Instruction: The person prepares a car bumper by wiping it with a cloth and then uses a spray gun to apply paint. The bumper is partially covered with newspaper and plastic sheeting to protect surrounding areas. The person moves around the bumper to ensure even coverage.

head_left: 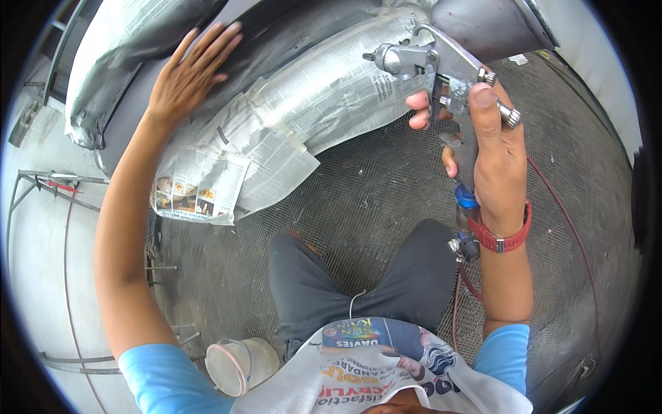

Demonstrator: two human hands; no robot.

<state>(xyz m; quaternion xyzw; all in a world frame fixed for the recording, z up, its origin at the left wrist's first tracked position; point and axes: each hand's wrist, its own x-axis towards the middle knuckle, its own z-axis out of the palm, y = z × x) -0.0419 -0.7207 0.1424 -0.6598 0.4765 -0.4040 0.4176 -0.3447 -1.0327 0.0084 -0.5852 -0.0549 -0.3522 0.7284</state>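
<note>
My right hand (502, 159) is wrapped round the handle of a metal spray gun (455, 72), its thumb up along the back. The gun's nozzle points left, over newspaper. Below the handle sit a blue fitting (466, 196) and a small dark connector, from which a red hose (456, 303) runs down. My left hand (192, 76) is stretched out with nothing in it, over or against a glossy dark grey panel (283, 34); I cannot tell whether it touches. Taped newspaper sheets (331, 90) cover the curved part beside the panel.
A rounded dark grey body (483, 27) lies beyond the gun; whether it belongs to the gun is unclear. A white bucket (241, 366) stands by my left side. Metal frames (41, 181) stand at the left. The hose (569, 228) trails over the dark textured floor (372, 186).
</note>
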